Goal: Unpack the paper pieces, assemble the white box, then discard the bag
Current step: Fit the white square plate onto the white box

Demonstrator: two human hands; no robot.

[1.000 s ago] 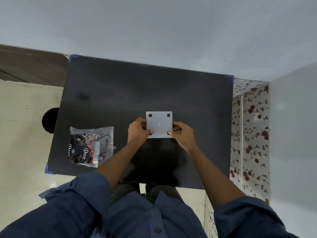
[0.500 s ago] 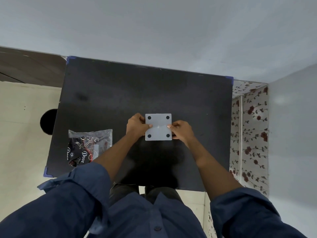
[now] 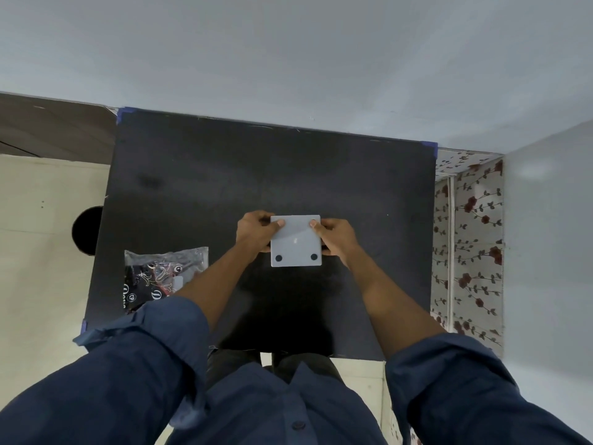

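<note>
A white square box (image 3: 296, 240) with two dark dots showing near its near edge sits over the middle of the black table (image 3: 199, 175). My left hand (image 3: 255, 231) grips its left side and my right hand (image 3: 337, 236) grips its right side, with both thumbs on the far corners of its top face. A clear plastic bag (image 3: 160, 274) with black, red and white printed pieces inside lies on the table at the near left, partly hidden by my left sleeve.
The table's corners carry blue tape (image 3: 430, 146). A grey wall runs behind the table. A round dark hole (image 3: 86, 229) shows in the pale floor at the left. Floral-patterned fabric (image 3: 468, 239) hangs along the right.
My thumbs have slid from the box's near corners to its far corners, covering the two far dots. The box has stayed in the same spot on the table.
</note>
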